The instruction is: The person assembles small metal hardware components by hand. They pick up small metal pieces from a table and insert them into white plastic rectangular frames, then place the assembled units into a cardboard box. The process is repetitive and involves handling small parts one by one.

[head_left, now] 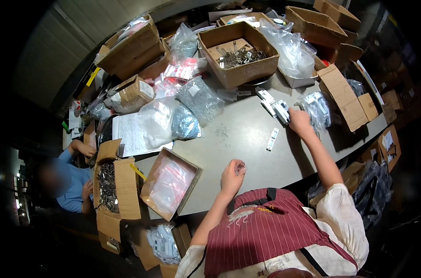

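Observation:
My left hand [231,180] is curled near the table's front edge, its fingers wrapped around crumpled clear plastic [239,167]. Farther out, my right hand [300,122] reaches over the table, with its fingertips closed at the end of a group of silver-and-white metal parts [280,110]. My fingers partly hide the piece they grip. Between the hands lies a single white-and-silver strip-shaped part [272,139]. To its left, tiny clear pieces [220,133] are scattered on the grey table [199,152].
A tray-like carton [195,185] holds flat plastic bags. Metal clips fill a large cardboard box [238,76] at the back and an open carton [129,185] at left. Bagged parts [316,109] lie beside my right hand. Another person [71,185] sits at left.

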`<action>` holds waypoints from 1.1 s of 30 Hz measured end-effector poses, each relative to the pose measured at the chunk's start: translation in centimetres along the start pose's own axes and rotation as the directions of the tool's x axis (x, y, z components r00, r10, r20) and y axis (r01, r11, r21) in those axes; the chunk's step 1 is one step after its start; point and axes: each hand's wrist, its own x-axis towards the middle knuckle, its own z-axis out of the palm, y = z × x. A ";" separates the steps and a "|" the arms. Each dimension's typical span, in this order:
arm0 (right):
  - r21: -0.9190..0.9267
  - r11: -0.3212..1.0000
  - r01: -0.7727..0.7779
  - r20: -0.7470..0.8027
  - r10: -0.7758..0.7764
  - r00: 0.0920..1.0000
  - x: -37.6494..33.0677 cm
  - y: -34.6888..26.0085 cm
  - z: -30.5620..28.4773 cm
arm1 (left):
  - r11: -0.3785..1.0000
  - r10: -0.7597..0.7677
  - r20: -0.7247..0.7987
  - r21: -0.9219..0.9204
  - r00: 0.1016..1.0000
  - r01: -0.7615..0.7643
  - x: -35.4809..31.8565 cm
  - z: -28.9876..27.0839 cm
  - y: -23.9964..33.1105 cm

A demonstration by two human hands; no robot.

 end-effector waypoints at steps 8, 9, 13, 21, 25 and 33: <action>-0.245 0.968 0.061 0.181 -0.017 0.983 2.0 -1.2 -0.6 | 0.989 0.107 0.013 0.098 0.994 -0.107 0.4 -0.2 0.3; -0.235 0.971 0.037 0.189 0.008 0.982 2.4 -0.6 -1.1 | 0.992 0.104 0.023 0.071 0.994 -0.106 0.1 -0.5 0.8; -0.227 0.974 -0.024 0.249 0.082 0.965 2.9 3.3 -0.5 | 0.987 0.153 0.084 0.043 0.985 -0.157 -0.2 -0.4 -0.2; 0.395 0.893 -0.216 0.161 0.164 0.973 -2.0 6.5 -5.2 | 0.984 0.141 0.001 0.111 0.990 -0.140 -0.1 0.3 0.0; 0.776 0.572 -0.268 0.474 -0.248 0.845 -4.4 0.6 -5.8 | 0.987 0.157 0.070 0.027 0.985 -0.159 1.5 0.6 1.4; 0.875 0.320 -0.364 0.398 -0.048 0.916 -6.2 -2.0 -0.1 | 0.856 0.488 0.215 0.072 0.846 -0.512 5.9 3.8 3.1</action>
